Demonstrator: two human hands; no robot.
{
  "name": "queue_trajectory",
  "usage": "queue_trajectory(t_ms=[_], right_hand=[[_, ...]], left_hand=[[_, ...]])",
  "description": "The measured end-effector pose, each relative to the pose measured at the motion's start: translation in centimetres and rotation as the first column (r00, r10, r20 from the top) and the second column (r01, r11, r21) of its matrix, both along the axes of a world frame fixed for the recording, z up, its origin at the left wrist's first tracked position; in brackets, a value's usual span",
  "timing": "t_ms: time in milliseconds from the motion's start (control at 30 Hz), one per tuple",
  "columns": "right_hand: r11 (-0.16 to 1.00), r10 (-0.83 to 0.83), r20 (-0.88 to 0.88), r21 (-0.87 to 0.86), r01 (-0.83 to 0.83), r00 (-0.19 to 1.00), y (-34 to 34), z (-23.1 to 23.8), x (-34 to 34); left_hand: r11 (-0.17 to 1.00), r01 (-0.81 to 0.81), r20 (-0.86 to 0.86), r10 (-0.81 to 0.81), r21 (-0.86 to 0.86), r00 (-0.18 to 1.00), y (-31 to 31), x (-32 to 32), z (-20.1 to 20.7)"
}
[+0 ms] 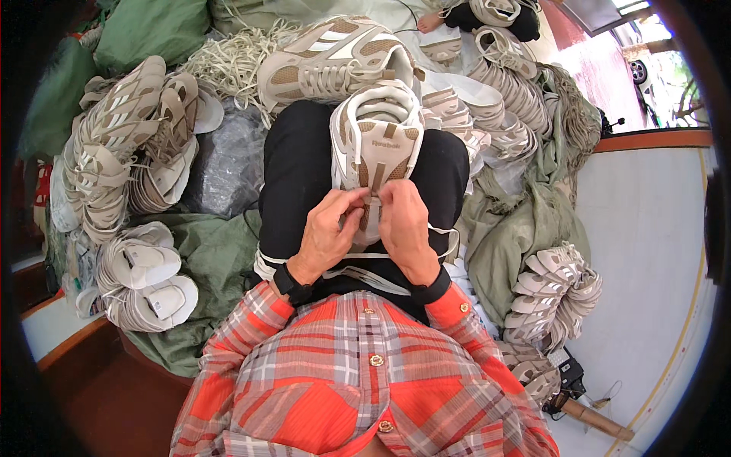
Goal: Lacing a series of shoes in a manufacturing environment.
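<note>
A beige and white sneaker upper [381, 148] lies across my lap between my knees, its padded collar facing away from me and its heel end toward me. My left hand [330, 232] pinches the heel edge with thumb and forefinger. Right beside it, my right hand [407, 232] has its fingers curled closed on the same edge. Whatever small thing may sit between the fingertips is too small to make out. Just beyond, a laced beige upper [331, 65] rests on its side, touching the first one. White strips [365, 278] cross my lap under my wrists.
Stacked uppers [122, 145] stand at left, with white-lined pieces [145, 278] nearer me. A heap of cream laces [236, 65] lies beyond. More uppers sit at right [548, 293] and far right [510, 107] on green cloth [510, 236]. A wooden-handled tool [594, 419] lies lower right.
</note>
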State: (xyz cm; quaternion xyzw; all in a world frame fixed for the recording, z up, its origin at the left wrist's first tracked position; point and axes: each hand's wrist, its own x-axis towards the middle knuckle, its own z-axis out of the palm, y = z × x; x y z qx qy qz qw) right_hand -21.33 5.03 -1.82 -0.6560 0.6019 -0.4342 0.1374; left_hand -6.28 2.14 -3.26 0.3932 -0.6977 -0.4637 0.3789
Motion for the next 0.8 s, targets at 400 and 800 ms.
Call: queue_trajectory(t_ms=[400,800], right_hand=[[0.994,0.057,-0.167,0.098,-0.041,0.984,0.4,0.9,-0.3],[0.998,0.005,-0.112,0.061,0.001,0.994,0.0,0.0,0.0]], left_hand=[[1.000,0.002,0.028,-0.002,0.010,1.000,0.1,0.1,0.2],[1.000,0.009,0.003,-0.009,-0.015,1.000,0.0,0.3,-0.2]])
